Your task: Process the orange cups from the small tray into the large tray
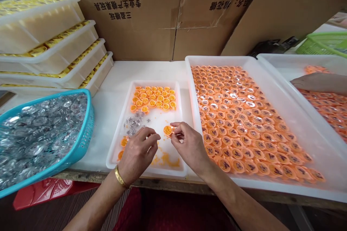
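Note:
Both my hands hover over a small white tray (pixel 116 144) in front of me. My right hand (pixel 189 144) pinches a small orange cup (pixel 167 130) with yellow filling. My left hand (pixel 139 151), a gold bangle on its wrist, has its fingers curled near the cup; what they hold is hidden. At the tray's back, rows of filled orange cups (pixel 153 98) stand together. A little heap of clear lids (pixel 134 124) lies left of centre. Loose yellow bits (pixel 166 158) lie near the front edge.
A large white tray (pixel 292 115) of capped orange cups sits to the right, with another tray (pixel 279 65) beyond, where another person's hand (pixel 320 82) rests. A blue basket (pixel 81 144) of clear lids stands left, stacked white trays (pixel 67 47) behind, and cardboard boxes (pixel 151 14) at the back.

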Demonstrator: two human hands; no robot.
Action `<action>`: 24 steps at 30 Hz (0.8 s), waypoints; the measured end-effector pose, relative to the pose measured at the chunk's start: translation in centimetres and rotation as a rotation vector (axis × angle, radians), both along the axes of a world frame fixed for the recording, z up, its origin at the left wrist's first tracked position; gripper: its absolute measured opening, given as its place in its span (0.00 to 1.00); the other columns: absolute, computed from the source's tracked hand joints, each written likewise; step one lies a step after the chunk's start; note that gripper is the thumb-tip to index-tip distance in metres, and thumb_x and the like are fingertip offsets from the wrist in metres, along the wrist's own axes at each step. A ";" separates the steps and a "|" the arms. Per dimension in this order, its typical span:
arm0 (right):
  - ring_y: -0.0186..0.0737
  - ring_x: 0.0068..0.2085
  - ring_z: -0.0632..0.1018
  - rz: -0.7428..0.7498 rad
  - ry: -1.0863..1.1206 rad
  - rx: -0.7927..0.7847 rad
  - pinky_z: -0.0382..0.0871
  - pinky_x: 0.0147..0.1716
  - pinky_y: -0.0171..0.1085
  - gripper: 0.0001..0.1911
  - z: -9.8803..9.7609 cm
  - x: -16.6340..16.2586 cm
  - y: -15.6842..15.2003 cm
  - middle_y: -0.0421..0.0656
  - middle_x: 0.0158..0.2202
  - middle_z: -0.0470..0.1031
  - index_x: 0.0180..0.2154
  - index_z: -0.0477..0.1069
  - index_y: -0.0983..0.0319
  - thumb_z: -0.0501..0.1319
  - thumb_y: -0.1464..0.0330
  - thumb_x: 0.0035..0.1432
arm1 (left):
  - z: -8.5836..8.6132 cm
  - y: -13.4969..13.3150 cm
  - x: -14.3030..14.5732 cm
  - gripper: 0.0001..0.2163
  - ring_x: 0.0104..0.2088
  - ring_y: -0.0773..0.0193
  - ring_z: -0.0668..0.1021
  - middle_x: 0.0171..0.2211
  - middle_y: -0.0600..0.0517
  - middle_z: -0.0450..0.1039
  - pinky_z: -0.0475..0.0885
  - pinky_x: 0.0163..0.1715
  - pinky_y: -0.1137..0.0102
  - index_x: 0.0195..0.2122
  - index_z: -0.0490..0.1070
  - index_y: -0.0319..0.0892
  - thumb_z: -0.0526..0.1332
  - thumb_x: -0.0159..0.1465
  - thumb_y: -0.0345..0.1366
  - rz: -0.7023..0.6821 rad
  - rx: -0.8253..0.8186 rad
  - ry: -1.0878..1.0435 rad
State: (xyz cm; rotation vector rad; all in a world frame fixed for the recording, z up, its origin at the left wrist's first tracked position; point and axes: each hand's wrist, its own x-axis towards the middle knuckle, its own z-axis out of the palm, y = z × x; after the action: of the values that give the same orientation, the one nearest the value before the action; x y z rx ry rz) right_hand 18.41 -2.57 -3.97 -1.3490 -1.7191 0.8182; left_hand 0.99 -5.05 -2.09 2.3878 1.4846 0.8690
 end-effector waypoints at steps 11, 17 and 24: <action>0.36 0.37 0.78 -0.008 -0.019 0.079 0.76 0.35 0.36 0.06 -0.2 0.2 0.1 0.46 0.43 0.75 0.29 0.61 0.60 0.55 0.76 0.53 | 0.0 0.1 1.4 0.09 0.37 0.63 0.74 0.36 0.49 0.72 0.71 0.37 0.67 0.38 0.71 0.43 0.54 0.62 0.26 0.001 -0.105 -0.029; 0.39 0.40 0.79 -0.031 0.051 0.017 0.76 0.36 0.37 0.06 0.0 0.3 0.2 0.48 0.44 0.75 0.28 0.61 0.60 0.56 0.75 0.53 | 0.5 0.1 0.3 0.07 0.25 0.71 0.71 0.32 0.53 0.72 0.68 0.26 0.75 0.34 0.71 0.42 0.56 0.61 0.26 0.085 -0.206 -0.190; 0.40 0.41 0.79 0.016 0.160 -0.081 0.76 0.38 0.39 0.06 0.4 0.3 0.1 0.48 0.45 0.75 0.27 0.61 0.60 0.59 0.72 0.53 | 1.3 1.7 -0.4 0.07 0.27 0.70 0.72 0.31 0.53 0.71 0.67 0.28 0.74 0.39 0.73 0.43 0.59 0.61 0.28 0.047 -0.213 -0.184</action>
State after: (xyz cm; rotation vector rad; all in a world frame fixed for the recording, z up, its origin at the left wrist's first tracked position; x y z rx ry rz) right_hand 18.73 -2.49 -3.57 -1.2878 -1.5897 0.9872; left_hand 0.58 -3.37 -0.79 2.0706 1.4847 0.8664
